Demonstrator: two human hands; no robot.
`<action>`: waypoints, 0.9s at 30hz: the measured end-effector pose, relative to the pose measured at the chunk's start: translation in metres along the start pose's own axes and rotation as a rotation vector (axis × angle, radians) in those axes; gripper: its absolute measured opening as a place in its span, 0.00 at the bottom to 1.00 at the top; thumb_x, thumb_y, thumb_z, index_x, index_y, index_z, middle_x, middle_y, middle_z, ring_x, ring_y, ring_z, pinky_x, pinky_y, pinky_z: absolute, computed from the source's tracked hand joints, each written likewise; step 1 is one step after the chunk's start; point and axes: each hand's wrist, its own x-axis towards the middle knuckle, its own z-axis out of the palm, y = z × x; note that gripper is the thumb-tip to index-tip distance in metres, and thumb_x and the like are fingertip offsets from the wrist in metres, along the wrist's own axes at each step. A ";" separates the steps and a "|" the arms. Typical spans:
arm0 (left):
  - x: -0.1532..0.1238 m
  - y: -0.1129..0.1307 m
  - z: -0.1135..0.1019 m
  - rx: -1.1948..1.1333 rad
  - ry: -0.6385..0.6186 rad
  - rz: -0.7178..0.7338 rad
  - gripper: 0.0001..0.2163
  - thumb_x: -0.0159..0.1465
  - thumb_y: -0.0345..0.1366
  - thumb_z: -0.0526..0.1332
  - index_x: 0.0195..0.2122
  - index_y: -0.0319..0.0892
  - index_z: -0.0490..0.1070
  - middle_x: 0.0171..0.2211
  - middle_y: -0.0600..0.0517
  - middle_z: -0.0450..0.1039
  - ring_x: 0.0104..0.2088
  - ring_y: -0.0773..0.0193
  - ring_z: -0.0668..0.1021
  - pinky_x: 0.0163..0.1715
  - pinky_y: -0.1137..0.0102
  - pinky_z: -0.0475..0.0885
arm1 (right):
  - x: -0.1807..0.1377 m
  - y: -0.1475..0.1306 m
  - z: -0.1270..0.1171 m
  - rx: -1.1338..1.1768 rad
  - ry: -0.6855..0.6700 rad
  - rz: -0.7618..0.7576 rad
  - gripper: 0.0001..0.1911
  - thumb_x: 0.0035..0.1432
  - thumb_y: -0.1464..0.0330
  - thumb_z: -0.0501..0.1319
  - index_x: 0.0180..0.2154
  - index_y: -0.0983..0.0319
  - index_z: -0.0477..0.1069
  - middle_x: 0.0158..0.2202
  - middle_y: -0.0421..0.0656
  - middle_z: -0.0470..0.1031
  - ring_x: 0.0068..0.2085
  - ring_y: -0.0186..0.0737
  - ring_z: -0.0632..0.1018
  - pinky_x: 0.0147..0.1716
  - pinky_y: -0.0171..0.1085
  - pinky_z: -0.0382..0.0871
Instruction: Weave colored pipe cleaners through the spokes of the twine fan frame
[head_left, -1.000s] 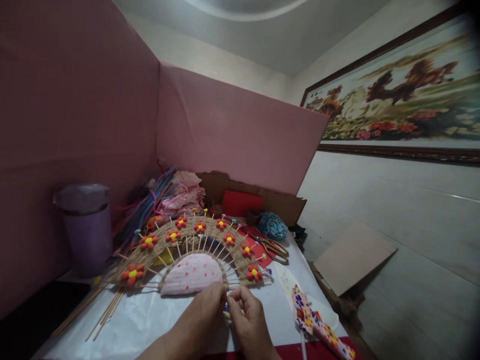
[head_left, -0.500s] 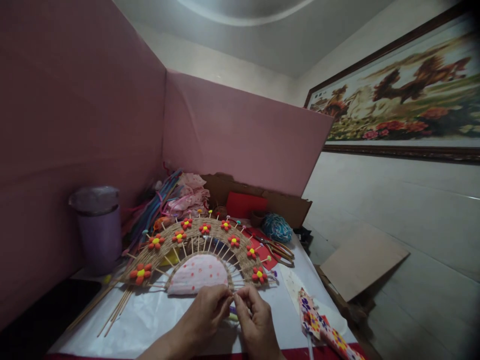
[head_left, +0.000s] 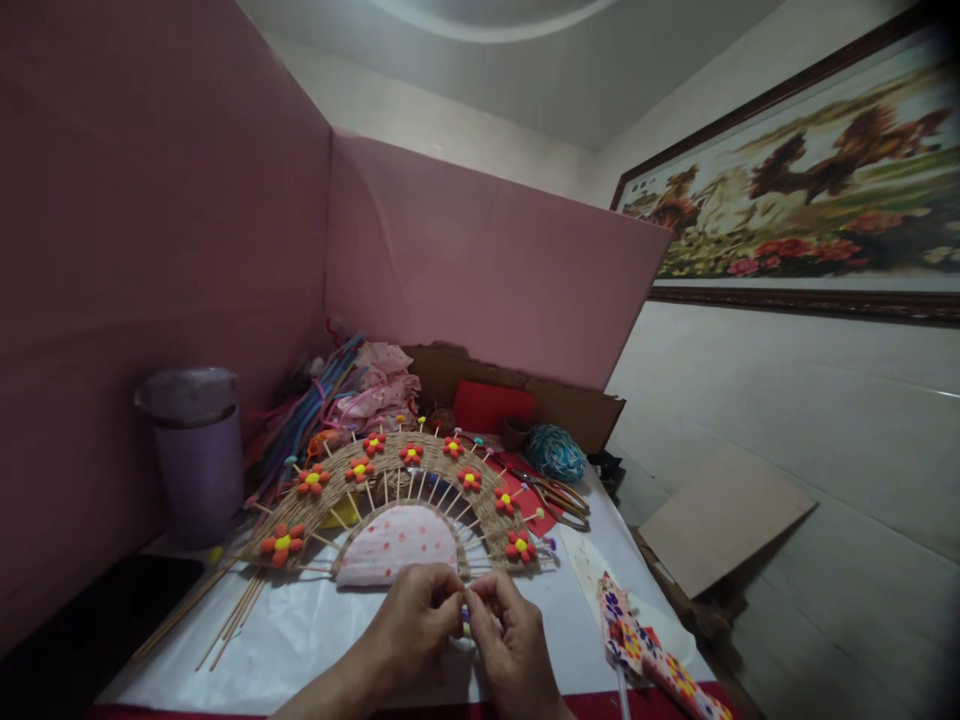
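Note:
My left hand (head_left: 418, 618) and my right hand (head_left: 513, 640) meet at the front of the table, thumbs and forefingers pinched together. Between them shows a small purple and yellow-green piece (head_left: 466, 624), mostly hidden by the fingers; I cannot tell its kind. Just beyond lies a fan-shaped piece of woven twine (head_left: 390, 458) on thin sticks. Red clay flowers (head_left: 411, 454) with yellow centres dot its arch, and small coloured tips cap the outer stick ends. A white half-circle with pink dots (head_left: 397, 545) forms its inner part, close to my fingertips.
Scissors (head_left: 559, 498) rest on red paper at the right, near a blue yarn ball (head_left: 555, 453). Loose sticks (head_left: 238, 615) and a purple bin (head_left: 196, 460) are at left. Flower-patterned strips (head_left: 637, 645) lie front right. Pink panels (head_left: 480, 260) wall the back and left.
Both hands stay pinched together in nearly the same place, with small finger shifts. More of the purple part of the small piece shows now. The fan has not visibly moved.

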 end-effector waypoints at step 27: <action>-0.002 -0.011 -0.002 0.480 0.096 0.347 0.09 0.57 0.27 0.50 0.23 0.38 0.66 0.21 0.51 0.69 0.23 0.67 0.68 0.24 0.73 0.57 | 0.002 0.003 0.001 0.019 0.013 0.074 0.14 0.59 0.60 0.52 0.28 0.64 0.65 0.23 0.40 0.65 0.26 0.35 0.68 0.26 0.31 0.62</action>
